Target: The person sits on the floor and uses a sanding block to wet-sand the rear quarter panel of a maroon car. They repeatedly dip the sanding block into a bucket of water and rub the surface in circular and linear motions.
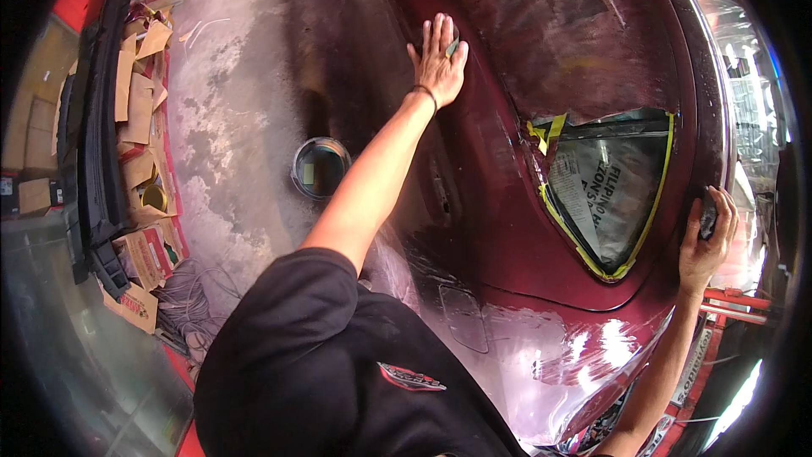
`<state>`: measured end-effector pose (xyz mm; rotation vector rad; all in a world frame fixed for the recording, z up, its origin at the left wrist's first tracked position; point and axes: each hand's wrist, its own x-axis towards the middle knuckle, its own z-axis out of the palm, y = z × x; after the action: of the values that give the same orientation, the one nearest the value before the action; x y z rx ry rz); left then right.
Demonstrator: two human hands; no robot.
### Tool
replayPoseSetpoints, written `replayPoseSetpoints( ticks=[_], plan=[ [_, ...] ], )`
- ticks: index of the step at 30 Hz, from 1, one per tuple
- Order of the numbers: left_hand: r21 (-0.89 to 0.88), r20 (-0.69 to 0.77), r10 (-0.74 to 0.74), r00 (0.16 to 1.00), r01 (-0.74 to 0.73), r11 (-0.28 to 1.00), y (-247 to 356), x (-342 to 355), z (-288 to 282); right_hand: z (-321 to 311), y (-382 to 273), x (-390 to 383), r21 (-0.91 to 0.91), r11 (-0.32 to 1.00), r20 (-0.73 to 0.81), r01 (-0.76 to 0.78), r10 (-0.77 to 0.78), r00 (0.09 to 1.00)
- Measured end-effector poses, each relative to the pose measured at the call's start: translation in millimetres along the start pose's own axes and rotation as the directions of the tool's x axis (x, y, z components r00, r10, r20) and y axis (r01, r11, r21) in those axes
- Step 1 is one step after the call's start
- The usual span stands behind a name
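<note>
My left hand [440, 63] lies flat on the side of a dark red car body [482, 203], fingers stretched out. Between its thumb and forefinger shows the edge of a small greenish sheet [452, 48], which looks like sandpaper; the rest is under the palm. At the right, my right hand [710, 241] rests at the roof edge with its fingers bent around a dark grey lump [708, 213], whose kind I cannot make out. A rear side window [613, 195] lies between my hands, edged with yellow masking tape [647, 237] and partly covered by printed paper [579, 195].
A round bucket [298, 171] stands on the stained concrete floor [228, 118] by my left forearm. Torn cardboard boxes [139, 118], a long black trim part [89, 135] and coiled cable [196, 298] line the left side. Clear plastic sheeting [753, 118] hangs beyond the car.
</note>
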<state>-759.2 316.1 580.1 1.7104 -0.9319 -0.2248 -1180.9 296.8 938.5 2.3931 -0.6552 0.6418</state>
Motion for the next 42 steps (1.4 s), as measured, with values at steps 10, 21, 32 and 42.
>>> replayPoseSetpoints(
  ticks=[10, 21, 32, 42],
  plan=[
    [-0.017, 0.132, 0.358, 0.924, -0.359, 0.933, 18.8, -143.4, 25.6, -6.7, 4.8, -16.3, -0.042, 0.999, 0.052, -0.028, 0.030, 0.998],
    [-0.125, 0.199, 0.178, 0.964, -0.155, 0.980, 19.8, -190.7, 29.2, -5.6, 5.8, -12.1, -0.111, 0.994, 0.044, -0.003, 0.008, 0.999],
    [-0.326, -0.088, -0.130, 0.988, 0.094, 0.941, -58.5, -19.0, 25.7, -3.8, 6.2, -8.1, -0.090, 0.996, 0.070, -0.020, 0.027, 0.997],
    [-0.378, -0.063, -0.234, 0.970, 0.194, 0.905, -75.1, 0.5, 18.6, -12.4, 23.5, -16.1, -0.131, 0.990, 0.091, -0.045, 0.057, 0.994]
  ],
)
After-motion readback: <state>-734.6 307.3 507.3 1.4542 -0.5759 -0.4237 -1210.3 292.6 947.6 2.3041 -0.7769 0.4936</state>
